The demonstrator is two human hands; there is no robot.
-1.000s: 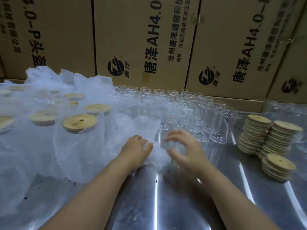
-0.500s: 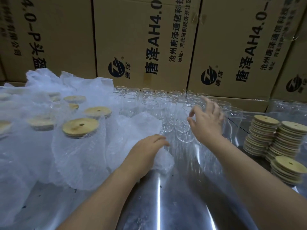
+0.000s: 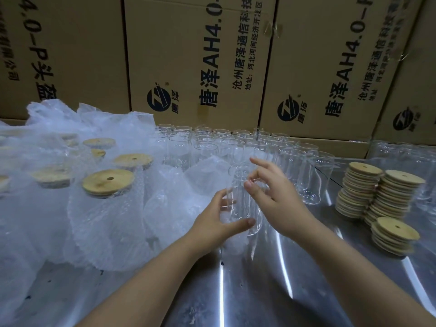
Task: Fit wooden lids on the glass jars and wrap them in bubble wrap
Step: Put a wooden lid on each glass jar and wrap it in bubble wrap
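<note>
Clasped low by the left hand [image 3: 218, 224], thumb in front and fingers behind, and pinched near its rim by the right hand [image 3: 277, 199], the glass jar [image 3: 241, 206] is upright at the middle of the steel table [image 3: 259, 291]. It is clear, tall and lidless. Bubble wrap [image 3: 106, 232] lies against it at 9 o'clock. Stacked wooden lids [image 3: 361, 185] sit at 3 o'clock and bare jars [image 3: 212, 142] at 12.

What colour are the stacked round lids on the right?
The lids are pale tan wood, clearest in the head view.
</note>
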